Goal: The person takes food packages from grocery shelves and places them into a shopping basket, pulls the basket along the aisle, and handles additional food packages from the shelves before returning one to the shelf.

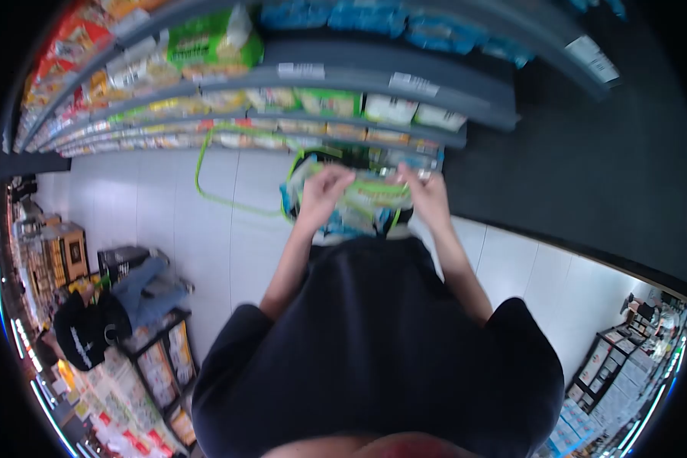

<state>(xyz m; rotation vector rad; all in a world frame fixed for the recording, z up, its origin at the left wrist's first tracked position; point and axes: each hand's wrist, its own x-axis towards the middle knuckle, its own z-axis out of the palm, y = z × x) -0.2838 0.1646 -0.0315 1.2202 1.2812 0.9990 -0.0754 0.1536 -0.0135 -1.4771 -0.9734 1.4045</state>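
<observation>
Clear plastic with a green band makes up the package between the person's two hands, in front of the dark top and over a dark container with bright green edging. The left hand is partly closed, its thumb and fingers drawn together at the package's left end; the right hand has its thumb and fingers brought in at the opposite end. Both seem to pinch the plastic, though blur hides the exact contact, and one cannot tell how firmly either grips. Blue and pale wrapped goods show below the package, inside the container. To the left, a thin green loop stands out over the pale tiled floor. Beyond the hands, grey shelves curve across the view, stocked with packets; a green and white pack sits on an upper level, near blue packs, and white labels line the shelf edges. A broad black panel lies to the right. Farther off at the lower left, another person in a black top and blue trousers is beside a display rack
</observation>
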